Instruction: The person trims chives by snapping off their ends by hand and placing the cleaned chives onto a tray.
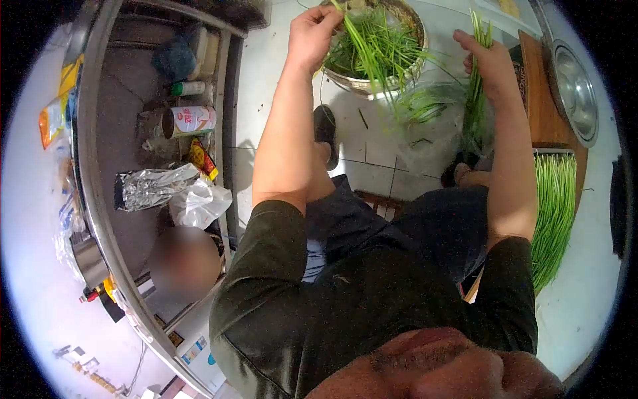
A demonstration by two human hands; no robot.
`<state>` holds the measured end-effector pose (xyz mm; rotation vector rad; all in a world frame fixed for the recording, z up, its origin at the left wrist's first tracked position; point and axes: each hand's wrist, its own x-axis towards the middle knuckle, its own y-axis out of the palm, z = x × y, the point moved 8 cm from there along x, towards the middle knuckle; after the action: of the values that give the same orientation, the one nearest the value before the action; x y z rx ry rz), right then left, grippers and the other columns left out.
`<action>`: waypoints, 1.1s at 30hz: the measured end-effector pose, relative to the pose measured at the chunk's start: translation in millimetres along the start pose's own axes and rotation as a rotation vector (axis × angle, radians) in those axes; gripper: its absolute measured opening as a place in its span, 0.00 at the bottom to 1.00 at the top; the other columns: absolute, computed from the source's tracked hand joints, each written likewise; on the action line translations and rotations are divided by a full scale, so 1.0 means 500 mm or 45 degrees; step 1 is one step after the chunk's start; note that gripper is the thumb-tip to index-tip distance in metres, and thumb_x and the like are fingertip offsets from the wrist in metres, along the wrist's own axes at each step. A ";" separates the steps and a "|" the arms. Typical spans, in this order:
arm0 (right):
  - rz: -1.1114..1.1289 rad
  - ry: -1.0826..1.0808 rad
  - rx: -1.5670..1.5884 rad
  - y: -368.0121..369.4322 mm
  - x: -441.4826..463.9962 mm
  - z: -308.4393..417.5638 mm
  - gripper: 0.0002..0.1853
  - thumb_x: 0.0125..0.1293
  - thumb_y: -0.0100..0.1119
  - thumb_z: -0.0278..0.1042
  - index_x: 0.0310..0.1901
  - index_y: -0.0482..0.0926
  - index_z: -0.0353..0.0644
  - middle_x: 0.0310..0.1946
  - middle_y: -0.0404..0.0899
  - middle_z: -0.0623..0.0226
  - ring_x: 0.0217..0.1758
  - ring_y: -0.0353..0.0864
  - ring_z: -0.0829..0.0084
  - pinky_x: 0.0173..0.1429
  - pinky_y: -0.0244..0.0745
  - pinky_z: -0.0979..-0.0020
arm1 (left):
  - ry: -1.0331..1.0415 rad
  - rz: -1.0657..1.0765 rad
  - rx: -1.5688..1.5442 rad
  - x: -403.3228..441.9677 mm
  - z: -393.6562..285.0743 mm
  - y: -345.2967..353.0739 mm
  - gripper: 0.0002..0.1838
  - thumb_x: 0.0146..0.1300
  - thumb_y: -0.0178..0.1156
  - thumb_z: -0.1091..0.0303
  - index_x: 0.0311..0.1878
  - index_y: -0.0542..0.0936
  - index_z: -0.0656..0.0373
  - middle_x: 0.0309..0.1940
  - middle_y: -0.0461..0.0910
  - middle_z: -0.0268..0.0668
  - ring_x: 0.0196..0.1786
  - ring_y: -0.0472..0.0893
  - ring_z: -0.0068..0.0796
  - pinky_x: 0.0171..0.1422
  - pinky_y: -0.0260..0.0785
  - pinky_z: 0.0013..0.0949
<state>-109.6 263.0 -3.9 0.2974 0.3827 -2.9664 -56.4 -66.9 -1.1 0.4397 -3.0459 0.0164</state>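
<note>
My left hand (pixel 312 36) is closed in a pinch on a few long green chives (pixel 364 46), which hang down across the near side of a round basin (pixel 362 85). A tangle of loose chives (pixel 392 50) fills this basin. On the other side, my right hand (pixel 490 60) is wrapped round an upright bunch of chives (pixel 476 106); their tips stick up above the fingers and the rest hangs toward the floor. Between the hands, below the basin, more cut greens (pixel 425 106) lie on a clear plastic bag (pixel 425 149).
A thick stack of chives (pixel 553 219) lies to my right, near a brown box (pixel 541 100) and a metal bowl (pixel 575 93). On my left, a shelf holds a can (pixel 193 121), foil packaging (pixel 156 186) and a white plastic bag (pixel 201 203). Pale tiles (pixel 379 143) cover the floor.
</note>
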 end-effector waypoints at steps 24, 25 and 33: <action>0.312 -0.215 -0.176 0.205 -0.017 -0.037 0.11 0.61 0.65 0.36 0.40 0.80 0.39 0.24 0.76 0.74 0.21 0.71 0.83 0.26 0.69 0.77 | 0.019 -0.085 0.078 -0.007 0.021 0.092 0.08 0.59 0.61 0.69 0.35 0.83 0.64 0.24 0.79 0.31 0.27 0.74 0.19 0.35 0.68 0.27; 0.313 -0.231 -0.189 0.204 -0.013 -0.045 0.11 0.61 0.64 0.37 0.40 0.80 0.39 0.24 0.76 0.74 0.21 0.71 0.83 0.26 0.69 0.77 | 0.061 -0.188 0.103 -0.002 0.016 0.076 0.08 0.59 0.61 0.68 0.35 0.83 0.64 0.24 0.79 0.32 0.27 0.74 0.20 0.35 0.69 0.28; 0.296 -0.038 -0.099 0.178 -0.030 -0.043 0.17 0.60 0.65 0.44 0.40 0.81 0.37 0.23 0.75 0.73 0.23 0.71 0.81 0.28 0.68 0.74 | 0.545 -0.354 0.947 0.025 0.007 0.058 0.13 0.62 0.62 0.61 0.41 0.83 0.63 0.28 0.81 0.38 0.31 0.77 0.27 0.40 0.71 0.33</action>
<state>-77.4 185.0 -42.1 0.2691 0.4274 -2.7182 -76.9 -42.8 -3.8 0.7673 -2.4339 1.0878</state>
